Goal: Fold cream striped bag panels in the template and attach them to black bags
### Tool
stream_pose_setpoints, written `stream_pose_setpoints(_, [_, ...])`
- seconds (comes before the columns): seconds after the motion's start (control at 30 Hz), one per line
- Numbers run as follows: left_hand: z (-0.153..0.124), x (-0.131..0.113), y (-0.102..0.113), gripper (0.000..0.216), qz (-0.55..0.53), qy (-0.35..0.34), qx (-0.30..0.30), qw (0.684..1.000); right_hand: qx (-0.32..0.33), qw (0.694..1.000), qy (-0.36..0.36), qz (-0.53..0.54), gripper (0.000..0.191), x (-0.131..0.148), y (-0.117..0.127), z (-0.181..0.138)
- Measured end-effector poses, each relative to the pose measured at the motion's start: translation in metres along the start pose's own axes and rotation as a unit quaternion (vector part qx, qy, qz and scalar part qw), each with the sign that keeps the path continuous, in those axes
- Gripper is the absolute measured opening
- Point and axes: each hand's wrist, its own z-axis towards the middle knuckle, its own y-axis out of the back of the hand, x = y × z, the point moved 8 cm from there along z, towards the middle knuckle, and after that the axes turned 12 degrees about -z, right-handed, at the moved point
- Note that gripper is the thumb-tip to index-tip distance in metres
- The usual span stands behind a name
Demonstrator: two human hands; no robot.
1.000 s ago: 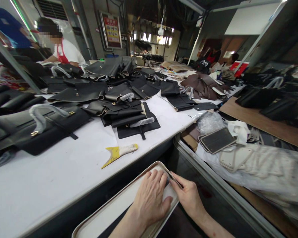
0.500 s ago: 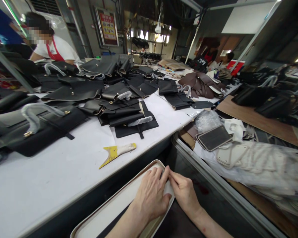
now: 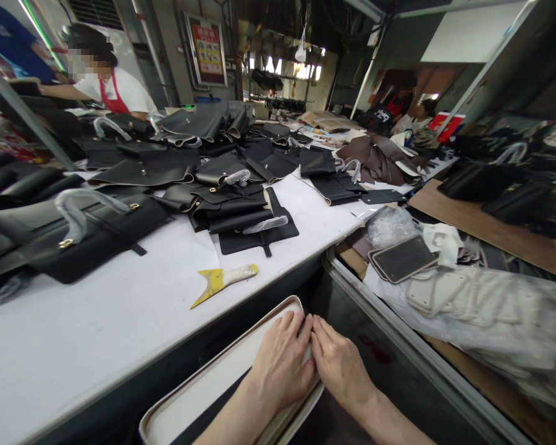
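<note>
Together, the left hand [image 3: 280,364] and right hand [image 3: 338,364] press flat, fingers extended, on the cream panel [image 3: 204,392] below the bench's [image 3: 97,321] near edge.

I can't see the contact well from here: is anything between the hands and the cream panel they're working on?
Nothing visible. The left hand lies flat on the cream panel, and the right hand presses at its rounded end beside it. The yellow scraper lies apart on the white table.
</note>
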Motion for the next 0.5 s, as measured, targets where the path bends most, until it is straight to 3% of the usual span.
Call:
stream_pose_setpoints(0.1, [-0.001, 0.004, -0.001, 0.061, -0.008, 0.007, -0.001, 1.0, 0.035, 0.997, 0.034, -0.064, 0.048, 0.006, -0.004, -0.002])
stream_pose_setpoints(0.2, [-0.002, 0.007, -0.001, 0.062, -0.019, 0.015, -0.002, 1.0, 0.054, 0.996, 0.047, -0.055, 0.05, 0.007, -0.001, 0.0])
stream_pose_setpoints(0.37, [-0.003, 0.011, -0.002, 0.066, -0.027, 0.032, 0.009, 0.999, 0.048, 0.984, -0.026, 0.171, 0.044, -0.02, 0.009, 0.015])
stream_pose_setpoints(0.5, [-0.003, 0.012, -0.002, 0.068, -0.024, 0.037, 0.018, 0.999, 0.085, 0.933, -0.116, 0.331, 0.051, -0.048, -0.024, 0.026])
